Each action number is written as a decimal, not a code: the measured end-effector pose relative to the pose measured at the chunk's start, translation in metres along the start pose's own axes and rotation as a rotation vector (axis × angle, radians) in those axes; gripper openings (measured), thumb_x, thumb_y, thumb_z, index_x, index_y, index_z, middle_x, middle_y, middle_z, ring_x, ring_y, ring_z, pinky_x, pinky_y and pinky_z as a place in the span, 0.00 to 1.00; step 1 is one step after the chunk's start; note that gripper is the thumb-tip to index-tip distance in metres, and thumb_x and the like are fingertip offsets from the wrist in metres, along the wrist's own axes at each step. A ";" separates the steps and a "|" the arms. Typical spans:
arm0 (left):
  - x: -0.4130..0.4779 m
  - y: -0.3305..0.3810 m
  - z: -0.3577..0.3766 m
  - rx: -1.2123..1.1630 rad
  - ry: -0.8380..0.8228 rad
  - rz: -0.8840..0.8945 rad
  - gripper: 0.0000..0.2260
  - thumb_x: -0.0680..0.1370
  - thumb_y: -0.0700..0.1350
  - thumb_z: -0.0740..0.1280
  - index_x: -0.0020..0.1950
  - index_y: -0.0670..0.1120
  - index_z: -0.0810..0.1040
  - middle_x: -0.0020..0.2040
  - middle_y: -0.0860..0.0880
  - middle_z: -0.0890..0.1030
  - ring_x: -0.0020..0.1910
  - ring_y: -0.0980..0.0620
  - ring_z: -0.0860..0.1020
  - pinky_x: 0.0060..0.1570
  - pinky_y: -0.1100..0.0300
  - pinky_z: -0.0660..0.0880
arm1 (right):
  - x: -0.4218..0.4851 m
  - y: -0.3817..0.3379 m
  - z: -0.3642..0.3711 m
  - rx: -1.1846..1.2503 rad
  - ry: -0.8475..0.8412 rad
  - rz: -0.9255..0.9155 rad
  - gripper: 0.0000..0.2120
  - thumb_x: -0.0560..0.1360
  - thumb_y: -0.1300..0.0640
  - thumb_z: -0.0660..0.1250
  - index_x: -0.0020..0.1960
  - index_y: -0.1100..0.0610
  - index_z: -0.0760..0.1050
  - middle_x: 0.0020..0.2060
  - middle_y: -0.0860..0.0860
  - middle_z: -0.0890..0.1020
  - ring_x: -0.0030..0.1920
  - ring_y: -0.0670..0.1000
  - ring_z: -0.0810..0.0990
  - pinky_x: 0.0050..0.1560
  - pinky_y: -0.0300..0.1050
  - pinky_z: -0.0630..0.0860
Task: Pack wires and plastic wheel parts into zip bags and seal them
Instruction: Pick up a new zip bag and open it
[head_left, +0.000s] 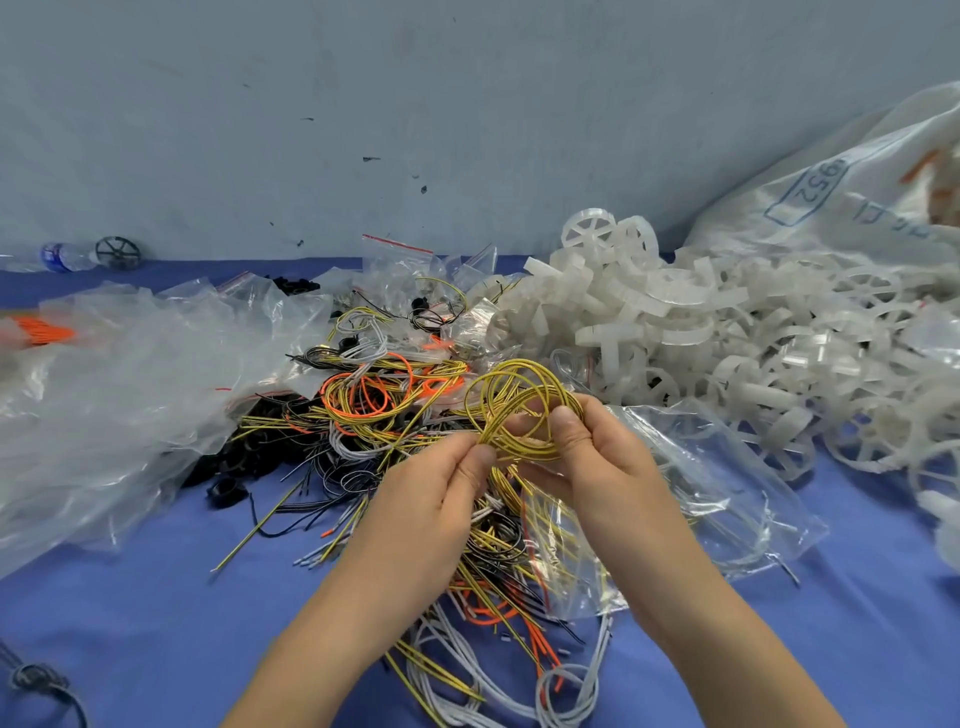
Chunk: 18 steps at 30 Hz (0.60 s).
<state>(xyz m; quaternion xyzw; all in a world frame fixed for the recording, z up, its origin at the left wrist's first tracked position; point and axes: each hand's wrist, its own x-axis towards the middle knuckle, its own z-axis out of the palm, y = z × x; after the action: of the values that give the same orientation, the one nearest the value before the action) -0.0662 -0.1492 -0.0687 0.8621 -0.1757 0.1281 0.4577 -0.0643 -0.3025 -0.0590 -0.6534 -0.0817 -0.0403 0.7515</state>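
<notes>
Both hands, left (447, 488) and right (587, 457), pinch yellow wire coil (519, 410) between them.

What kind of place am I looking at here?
Probably a small packing or assembly workbench. A heap of white plastic wheel parts, loose zip bags and tangled wires cover a blue table, while both hands coil a yellow wire bundle.

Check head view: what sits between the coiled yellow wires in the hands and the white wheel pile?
Head view: only a crumpled clear zip bag spans from the yellow wire coil, pinched by left hand and right hand, toward the white wheel pile.
</notes>
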 end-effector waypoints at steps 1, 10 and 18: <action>0.000 0.000 -0.002 0.025 0.002 0.000 0.14 0.82 0.51 0.58 0.36 0.56 0.69 0.29 0.58 0.72 0.29 0.57 0.68 0.30 0.62 0.62 | -0.001 -0.001 -0.001 -0.033 -0.018 0.003 0.12 0.84 0.55 0.55 0.55 0.54 0.77 0.49 0.46 0.86 0.52 0.47 0.84 0.54 0.41 0.81; -0.003 -0.003 -0.023 -0.036 -0.140 -0.176 0.15 0.82 0.51 0.58 0.36 0.51 0.75 0.25 0.55 0.69 0.26 0.58 0.68 0.32 0.58 0.67 | -0.009 -0.011 -0.051 -0.830 0.356 -0.159 0.19 0.74 0.35 0.62 0.61 0.39 0.71 0.51 0.41 0.76 0.45 0.36 0.76 0.40 0.37 0.70; -0.005 0.014 -0.017 0.486 -0.241 -0.233 0.17 0.84 0.51 0.54 0.35 0.52 0.65 0.32 0.52 0.70 0.33 0.57 0.68 0.35 0.57 0.62 | -0.013 0.006 -0.041 -1.045 0.134 0.086 0.19 0.70 0.29 0.61 0.54 0.39 0.70 0.43 0.39 0.77 0.46 0.44 0.78 0.47 0.47 0.76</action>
<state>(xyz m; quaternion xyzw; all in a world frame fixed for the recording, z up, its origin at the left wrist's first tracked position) -0.0776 -0.1417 -0.0511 0.9698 -0.0927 0.0096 0.2254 -0.0735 -0.3427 -0.0725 -0.9396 0.0247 -0.0865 0.3302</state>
